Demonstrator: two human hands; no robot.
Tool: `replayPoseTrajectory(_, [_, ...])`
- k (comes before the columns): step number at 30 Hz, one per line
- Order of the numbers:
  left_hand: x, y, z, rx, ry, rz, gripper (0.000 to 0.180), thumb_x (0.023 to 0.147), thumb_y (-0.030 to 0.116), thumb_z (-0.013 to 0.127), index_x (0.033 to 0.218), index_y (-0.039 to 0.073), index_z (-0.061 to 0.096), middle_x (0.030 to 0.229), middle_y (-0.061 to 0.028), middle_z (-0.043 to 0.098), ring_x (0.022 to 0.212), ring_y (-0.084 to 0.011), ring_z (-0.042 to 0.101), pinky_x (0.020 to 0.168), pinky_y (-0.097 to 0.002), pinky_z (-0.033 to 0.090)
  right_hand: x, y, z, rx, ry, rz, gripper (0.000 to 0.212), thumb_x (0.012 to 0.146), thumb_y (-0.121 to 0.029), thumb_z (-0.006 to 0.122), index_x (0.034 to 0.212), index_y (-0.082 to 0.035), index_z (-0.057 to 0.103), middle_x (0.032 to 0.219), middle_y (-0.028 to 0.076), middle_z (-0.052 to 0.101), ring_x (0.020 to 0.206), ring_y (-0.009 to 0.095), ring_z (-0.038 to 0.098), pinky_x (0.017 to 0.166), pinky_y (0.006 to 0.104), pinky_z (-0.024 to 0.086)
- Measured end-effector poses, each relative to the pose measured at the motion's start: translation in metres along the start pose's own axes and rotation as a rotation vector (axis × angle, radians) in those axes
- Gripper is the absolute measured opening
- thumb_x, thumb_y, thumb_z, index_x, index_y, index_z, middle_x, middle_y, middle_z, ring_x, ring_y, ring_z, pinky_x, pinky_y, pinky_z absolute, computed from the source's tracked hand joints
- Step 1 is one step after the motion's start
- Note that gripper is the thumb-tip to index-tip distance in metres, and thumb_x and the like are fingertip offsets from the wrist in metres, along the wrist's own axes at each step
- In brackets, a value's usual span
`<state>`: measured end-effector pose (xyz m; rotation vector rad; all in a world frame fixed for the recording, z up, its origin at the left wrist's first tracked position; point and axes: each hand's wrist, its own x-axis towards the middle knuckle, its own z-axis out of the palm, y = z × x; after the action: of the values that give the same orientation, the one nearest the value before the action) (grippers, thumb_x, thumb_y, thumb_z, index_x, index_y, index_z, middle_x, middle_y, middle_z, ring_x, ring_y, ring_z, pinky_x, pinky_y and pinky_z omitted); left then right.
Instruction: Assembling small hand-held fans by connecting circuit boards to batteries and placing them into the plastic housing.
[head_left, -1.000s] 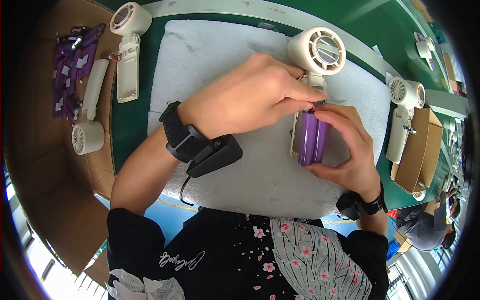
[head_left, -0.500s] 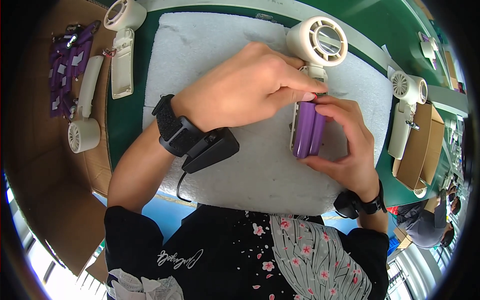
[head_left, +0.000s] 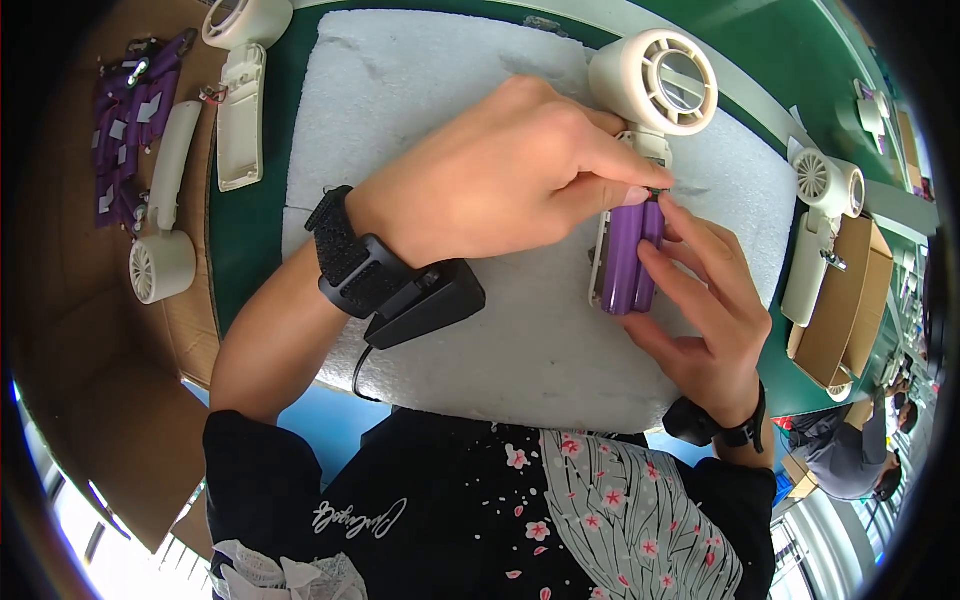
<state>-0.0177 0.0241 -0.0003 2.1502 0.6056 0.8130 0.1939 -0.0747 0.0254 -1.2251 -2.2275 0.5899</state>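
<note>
A cream handheld fan (head_left: 655, 85) lies on the white foam sheet with its round head at the far end. In its open handle sits a purple battery pack (head_left: 622, 265) of two cells side by side, with a strip of the shell showing along its left. My left hand (head_left: 530, 170) reaches over from the left, thumb and forefinger pinched together at the pack's far end; what lies between the tips is hidden. My right hand (head_left: 710, 290) grips the pack from the right, fingers on its upper side and thumb at its near end.
The white foam sheet (head_left: 420, 370) covers the green table. At left, a cardboard box (head_left: 90, 330) holds purple battery packs (head_left: 135, 130) and a fan (head_left: 163, 268). An open fan part (head_left: 240, 130) lies beside it. Another fan (head_left: 815, 230) and a small box (head_left: 850, 290) stand at right.
The fan and battery pack have shifted slightly right with both hands. My right fingers have moved further onto the pack's upper side. The red bit at my left fingertips no longer shows.
</note>
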Motion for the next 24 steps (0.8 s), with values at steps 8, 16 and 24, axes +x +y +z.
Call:
replayPoseTrajectory(8, [0.001,0.007,-0.005,-0.037,-0.056,-0.142,0.035,0.072,0.011,0.082,0.106,0.012,0.074,0.091,-0.0105,0.072,0.074,-0.0201,0.069,0.065,-0.0277,0.054,0.005,-0.003,0.003,0.003,0.038,0.018,0.052,0.049,0.003,0.086,0.097,0.001,0.065,0.126,0.022,0.055,0.101,0.033,0.062,0.076,0.0351,0.060])
replayPoseTrajectory(16, [0.005,0.007,-0.006,-0.113,-0.097,-0.232,0.042,0.066,0.012,0.086,0.106,0.014,0.074,0.093,-0.0105,0.073,0.077,-0.0198,0.069,0.069,-0.0277,0.054,0.008,0.004,0.001,0.085,0.053,0.032,0.056,0.050,0.003,0.087,0.098,-0.004,0.059,0.124,0.019,0.054,0.098,0.030,0.061,0.077,0.0358,0.058])
replayPoseTrajectory(24, [0.003,0.008,-0.002,-0.062,-0.041,-0.213,0.046,0.063,0.008,0.085,0.107,0.012,0.074,0.094,-0.0113,0.073,0.079,-0.0196,0.069,0.070,-0.0277,0.054,0.015,0.002,0.003,0.072,-0.002,0.140,0.071,0.050,0.002,0.087,0.114,-0.007,0.057,0.123,0.015,0.050,0.099,0.028,0.060,0.082,0.0368,0.054])
